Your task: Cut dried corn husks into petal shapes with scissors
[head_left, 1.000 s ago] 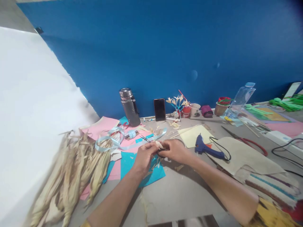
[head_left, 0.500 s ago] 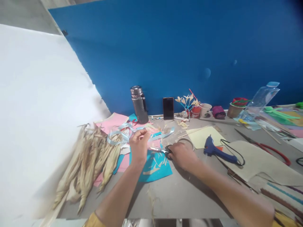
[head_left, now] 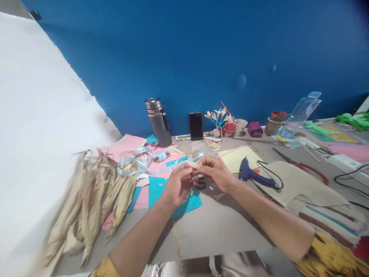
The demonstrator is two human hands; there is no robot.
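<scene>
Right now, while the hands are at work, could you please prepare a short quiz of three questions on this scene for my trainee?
1. True or false: the left hand and the right hand are far apart.

2. What colour is the glue gun?
A) Red
B) Blue
C) Green

3. Fill in: in the picture, a dark ____ stands upright between the grey flask and the pale flowers.

Key:
1. False; their fingertips come together at a small pale piece.
2. B
3. phone
</scene>
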